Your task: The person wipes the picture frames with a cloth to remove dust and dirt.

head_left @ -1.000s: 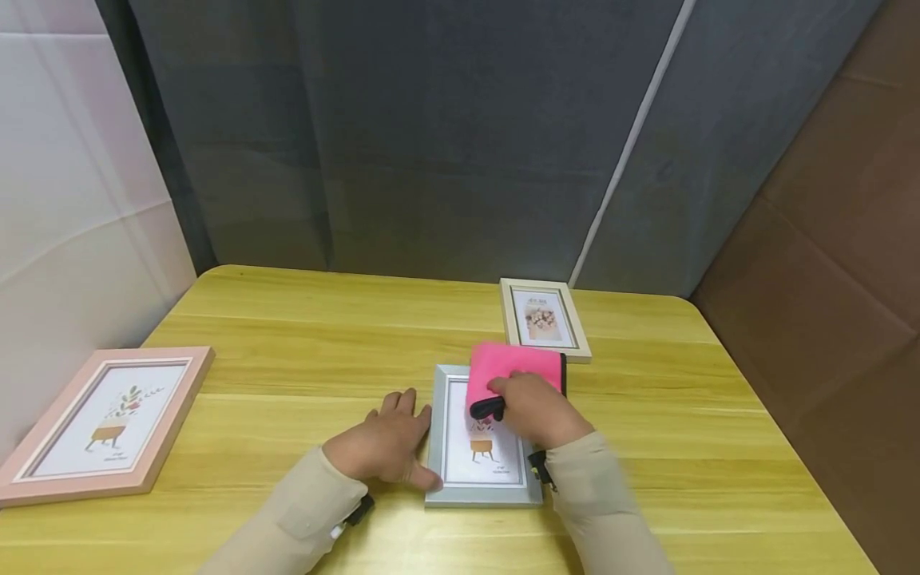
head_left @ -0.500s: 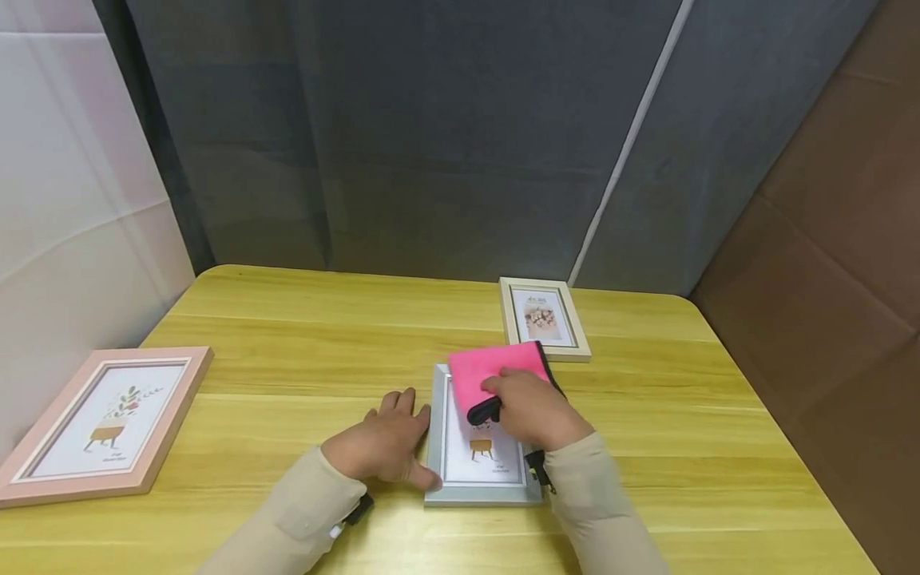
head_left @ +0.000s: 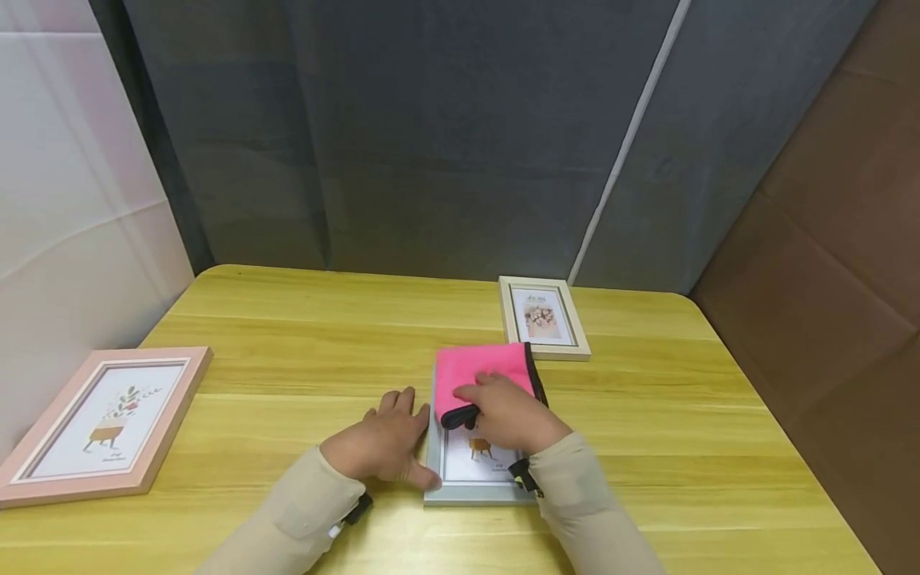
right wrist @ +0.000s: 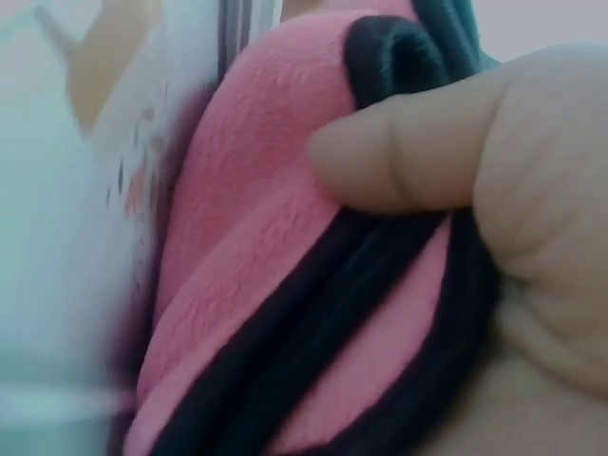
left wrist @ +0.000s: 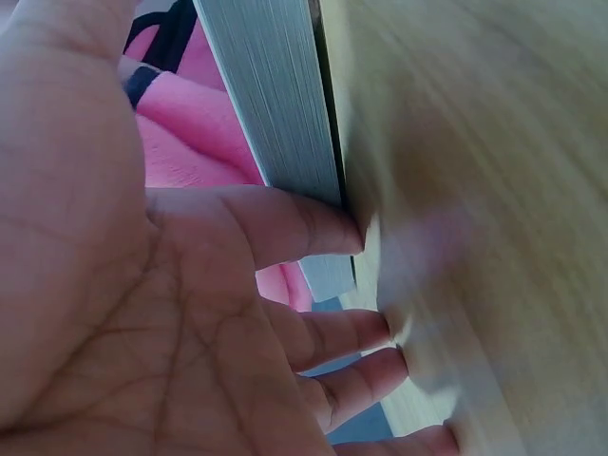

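I have my right hand [head_left: 513,414] pinching the folded pink cloth [head_left: 467,369] over the upper part of the silver frame [head_left: 474,496]. My left hand [head_left: 379,442], fingers spread, touches that frame's left edge on the tabletop [head_left: 690,447].

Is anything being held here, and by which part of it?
The right grip holds the pink cloth by its folded, black-trimmed edge; the left grip only touches the silver frame.

On your left, a pink frame [head_left: 108,423] lies on the table [head_left: 316,343]. Ahead of you, a cream frame [head_left: 544,318] lies near the far edge, before a grey curtain [head_left: 453,144].
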Demonstrator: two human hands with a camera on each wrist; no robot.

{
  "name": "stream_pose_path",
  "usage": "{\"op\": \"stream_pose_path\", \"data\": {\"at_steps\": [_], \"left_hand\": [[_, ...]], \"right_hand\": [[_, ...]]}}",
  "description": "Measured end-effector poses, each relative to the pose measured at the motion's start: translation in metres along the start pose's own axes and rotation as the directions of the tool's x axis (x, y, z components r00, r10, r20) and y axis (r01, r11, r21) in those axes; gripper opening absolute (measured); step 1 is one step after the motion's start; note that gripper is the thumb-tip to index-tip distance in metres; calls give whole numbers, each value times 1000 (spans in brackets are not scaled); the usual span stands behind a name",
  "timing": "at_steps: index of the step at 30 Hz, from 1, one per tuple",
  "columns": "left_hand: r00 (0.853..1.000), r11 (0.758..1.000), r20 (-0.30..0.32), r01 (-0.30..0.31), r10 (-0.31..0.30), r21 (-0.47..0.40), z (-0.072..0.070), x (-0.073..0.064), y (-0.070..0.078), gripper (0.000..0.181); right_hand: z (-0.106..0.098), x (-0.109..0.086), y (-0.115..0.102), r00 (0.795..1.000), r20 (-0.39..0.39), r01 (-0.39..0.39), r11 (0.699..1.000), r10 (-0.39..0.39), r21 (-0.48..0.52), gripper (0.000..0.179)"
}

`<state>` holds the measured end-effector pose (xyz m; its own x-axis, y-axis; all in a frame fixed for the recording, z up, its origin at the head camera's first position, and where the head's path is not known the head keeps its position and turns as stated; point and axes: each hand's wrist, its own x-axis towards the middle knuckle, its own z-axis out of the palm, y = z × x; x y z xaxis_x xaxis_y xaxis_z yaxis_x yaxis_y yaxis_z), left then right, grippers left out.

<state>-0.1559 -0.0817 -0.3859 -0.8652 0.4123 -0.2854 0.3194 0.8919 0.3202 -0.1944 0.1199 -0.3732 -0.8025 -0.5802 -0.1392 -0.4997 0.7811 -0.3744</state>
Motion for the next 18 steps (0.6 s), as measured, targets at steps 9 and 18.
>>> {"op": "stream_pose_path", "data": {"at_steps": [9,18], "left_hand": [[998,998,16,-54,54,-20,-3,-2,-6,113],[995,997,71,-66,70,-46,-6,-7,-12,112]], "right_hand": [[-7,-4,2,998,32,44,990,-49,134,54],[-14,-17,-3,985,60,151,976,-162,154,49]]}}
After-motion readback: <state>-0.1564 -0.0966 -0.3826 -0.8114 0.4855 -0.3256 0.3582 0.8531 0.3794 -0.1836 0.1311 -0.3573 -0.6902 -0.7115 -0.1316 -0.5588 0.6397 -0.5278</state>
